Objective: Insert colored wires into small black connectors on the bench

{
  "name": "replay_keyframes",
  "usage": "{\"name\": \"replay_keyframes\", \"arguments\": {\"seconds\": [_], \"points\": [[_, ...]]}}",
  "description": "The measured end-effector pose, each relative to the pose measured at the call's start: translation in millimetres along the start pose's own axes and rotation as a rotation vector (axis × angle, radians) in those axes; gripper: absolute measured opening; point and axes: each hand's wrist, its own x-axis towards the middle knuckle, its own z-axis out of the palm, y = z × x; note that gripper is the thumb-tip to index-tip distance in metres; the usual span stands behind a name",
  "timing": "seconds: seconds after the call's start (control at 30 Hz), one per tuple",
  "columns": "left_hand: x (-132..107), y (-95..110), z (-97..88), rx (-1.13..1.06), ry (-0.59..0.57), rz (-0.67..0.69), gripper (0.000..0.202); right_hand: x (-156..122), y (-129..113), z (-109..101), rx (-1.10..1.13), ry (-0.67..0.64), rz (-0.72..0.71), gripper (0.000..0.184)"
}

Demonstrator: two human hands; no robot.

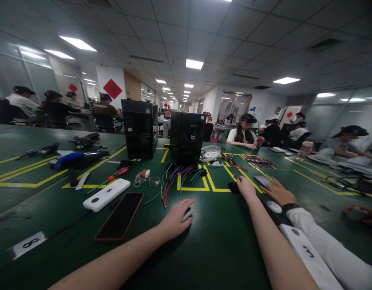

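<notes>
My left hand [176, 220] rests on the green table with its thumb and fingers apart, holding nothing. Just beyond it lies a loose bunch of red, blue and green wires [166, 185]. A dark phone with an orange-brown edge [119, 216] is to its left. My right hand [246, 188] reaches farther forward, its fingers drawn together close to a small black object [233, 186]. What is between those fingers is too small to make out. Right beside it, a co-worker's hand [279, 194] in a white sleeve is near a phone [264, 180].
Two black computer towers [139, 131] stand at the back. A white basket [210, 153] sits right of them. On the left are a white power bank [107, 195], a red screwdriver [117, 174], glasses [154, 181] and a blue-and-black tool [78, 159]. Another white power bank [306, 251] lies under the right forearms.
</notes>
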Motion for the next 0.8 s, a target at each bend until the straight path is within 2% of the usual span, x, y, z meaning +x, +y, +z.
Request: {"name": "replay_keyframes", "arguments": {"seconds": [0.13,0.47,0.67,0.8], "points": [[0.1,-0.5,0.5,0.003,-0.002,0.001,0.055,-3.2,0.8,0.8,-0.016,0.016,-0.044,0.030],[0.2,1.4,-1.7,0.017,-0.014,-0.017,0.055,-5.2,0.5,0.4,-0.018,0.009,-0.124,0.037],[0.7,-2.1,1.6,0.022,-0.007,-0.001,0.055,-6.3,-1.1,3.7,-0.039,-0.069,-0.167,0.037],[0.7,-2.2,1.7,0.018,-0.003,-0.006,0.054,-2.7,-1.6,6.1,-0.012,-0.119,-0.142,0.038]]}}
